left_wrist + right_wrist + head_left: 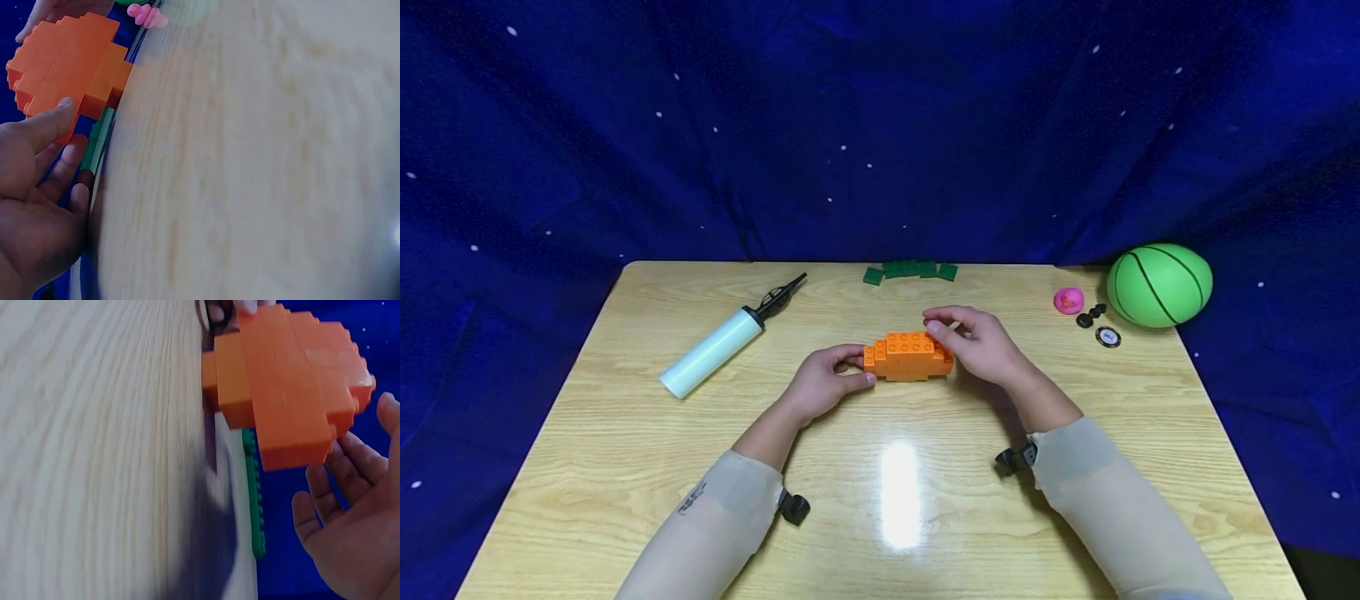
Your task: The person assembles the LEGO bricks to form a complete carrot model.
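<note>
Beige sleeves (700,525) flank an orange brick build (908,358) mid-way across the desk (587,500)

Leftmost lies a pale pump (713,352) with a black nozzle. Next, the left hand (826,383) pinches the build's left end between thumb and fingers. Behind the build, green bricks (901,269) lie near the far edge. At its right end, the right hand (985,346) is loosely spread, thumb clear of the bricks; fingertip contact is unclear. Farther right sit a pink toy (1069,301), a chip (1108,337) and a green ball (1161,285).
</note>
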Demonstrator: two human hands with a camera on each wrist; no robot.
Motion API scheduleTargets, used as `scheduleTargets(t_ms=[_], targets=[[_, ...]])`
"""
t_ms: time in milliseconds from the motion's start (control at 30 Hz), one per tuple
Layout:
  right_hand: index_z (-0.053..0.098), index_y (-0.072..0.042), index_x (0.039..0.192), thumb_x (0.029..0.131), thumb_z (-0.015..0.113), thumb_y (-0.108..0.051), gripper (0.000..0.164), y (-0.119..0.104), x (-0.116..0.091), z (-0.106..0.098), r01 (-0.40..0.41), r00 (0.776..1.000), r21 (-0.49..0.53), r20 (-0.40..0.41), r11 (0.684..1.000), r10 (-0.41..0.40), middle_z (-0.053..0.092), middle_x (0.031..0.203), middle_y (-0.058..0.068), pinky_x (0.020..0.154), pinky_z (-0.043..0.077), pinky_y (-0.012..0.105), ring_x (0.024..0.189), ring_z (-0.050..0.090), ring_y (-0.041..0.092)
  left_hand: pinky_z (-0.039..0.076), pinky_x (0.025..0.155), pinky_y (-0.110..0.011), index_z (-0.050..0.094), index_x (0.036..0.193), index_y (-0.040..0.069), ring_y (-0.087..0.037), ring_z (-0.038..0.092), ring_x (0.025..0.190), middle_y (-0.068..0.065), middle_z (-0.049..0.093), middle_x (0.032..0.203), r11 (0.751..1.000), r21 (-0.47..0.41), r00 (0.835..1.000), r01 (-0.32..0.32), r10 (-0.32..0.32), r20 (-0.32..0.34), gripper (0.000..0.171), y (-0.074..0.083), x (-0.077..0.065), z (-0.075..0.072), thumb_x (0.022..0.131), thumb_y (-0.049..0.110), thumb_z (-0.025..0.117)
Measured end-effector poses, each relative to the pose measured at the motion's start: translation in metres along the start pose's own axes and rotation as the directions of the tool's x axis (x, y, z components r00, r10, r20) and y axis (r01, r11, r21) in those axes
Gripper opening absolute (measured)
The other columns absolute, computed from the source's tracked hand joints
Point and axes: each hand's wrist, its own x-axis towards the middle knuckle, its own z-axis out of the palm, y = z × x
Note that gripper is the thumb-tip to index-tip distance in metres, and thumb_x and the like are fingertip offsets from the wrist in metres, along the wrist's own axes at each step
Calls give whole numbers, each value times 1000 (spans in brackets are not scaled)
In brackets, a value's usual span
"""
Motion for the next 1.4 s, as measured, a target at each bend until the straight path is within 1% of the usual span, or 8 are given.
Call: scheduleTargets(t_ms=[200,300,433,600,800,1167,1333,1400], targets=[[66,-12,139,107,56,-44,46,9,5,-7,-71,997,4,-34,997,71,69,132,7,94,50,45,111,65,26,47,108,-44,65,138,11,-21,64,119,-3,71,115,1000,-24,1000,7,-7,-12,51,-1,1,0,91,17,83],[65,-12,140,106,56,-48,51,12,9,-9,-106,993,-28,-47,994,105,67,136,7,97,50,47,114,63,28,47,107,-43,65,140,10,-20,64,117,-2,71,114,1000,-23,1000,14,-14,-26,52,-1,1,1,91,17,82],[64,-10,141,106,57,-47,51,21,16,-11,-143,988,-64,-63,988,139,67,134,9,98,50,51,116,62,31,48,106,-42,64,141,10,-19,64,115,-1,71,113,999,-20,999,26,-27,-40,52,0,2,2,92,16,81],[62,-6,140,106,60,-39,48,31,23,-15,-131,988,-76,-97,989,123,69,128,12,98,50,52,116,62,33,49,104,-41,64,140,11,-19,64,111,-1,71,113,999,-20,998,33,-34,-50,51,1,2,3,93,16,80],[61,-5,142,105,62,-33,46,31,32,-17,-130,987,-83,-106,988,121,67,126,13,99,49,52,116,62,33,50,99,-38,63,142,11,-19,63,106,-2,70,112,999,-5,997,39,-39,-72,51,0,4,4,94,17,79],[59,-1,142,104,64,-27,47,37,56,-20,-152,983,-169,-133,974,130,59,139,18,103,48,51,120,62,35,50,94,-35,63,141,10,-19,62,102,-1,69,112,999,0,994,51,-51,-95,51,0,5,6,93,18,80],[57,1,143,102,66,-25,49,39,62,-21,-151,982,-210,-147,966,121,55,142,21,106,45,53,121,59,38,50,93,-35,64,140,11,-19,62,101,-1,69,111,999,-4,994,52,-52,-100,50,1,5,7,93,18,80],[55,1,146,103,65,-25,51,40,64,-22,-163,980,-221,-145,962,133,54,144,22,108,43,54,125,56,39,50,94,-36,64,140,10,-19,62,101,-1,69,111,999,2,993,51,-50,-104,50,3,4,7,93,18,80]])
